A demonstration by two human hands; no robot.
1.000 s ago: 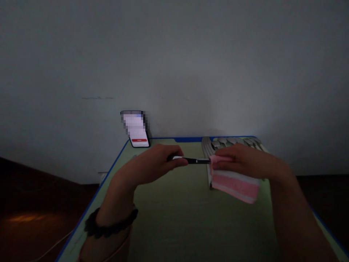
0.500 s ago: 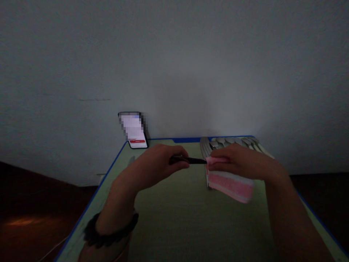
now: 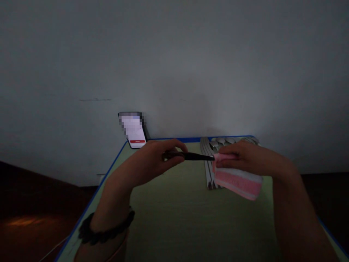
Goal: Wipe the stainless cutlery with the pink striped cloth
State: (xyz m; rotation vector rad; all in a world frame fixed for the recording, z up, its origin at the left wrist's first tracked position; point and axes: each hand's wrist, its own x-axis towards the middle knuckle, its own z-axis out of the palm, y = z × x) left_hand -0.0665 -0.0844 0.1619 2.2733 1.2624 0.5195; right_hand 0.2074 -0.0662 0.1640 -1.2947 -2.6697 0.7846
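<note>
My left hand (image 3: pixel 163 156) pinches one end of a slim, dark-looking piece of cutlery (image 3: pixel 199 156) between thumb and fingers. Its exact kind does not show in the dim light. Around the other end, my right hand (image 3: pixel 242 156) grips a folded pink and white cloth (image 3: pixel 238 182), whose loose part hangs below the fingers. Both hands are raised above the green table (image 3: pixel 174 218). Beneath and behind the cloth lie several table knives (image 3: pixel 208 171) side by side, partly covered by it.
Several spoons (image 3: pixel 220 140) lie at the back right, with more cutlery beyond them partly hidden by my right hand. A lit phone (image 3: pixel 137 136) leans against the grey wall (image 3: pixel 174 65) at the back left. Blue edging (image 3: pixel 191 139) borders the table.
The cloth and my right hand have shifted right along the cutlery, so more of its dark length shows. My left hand has moved slightly left and up.
</note>
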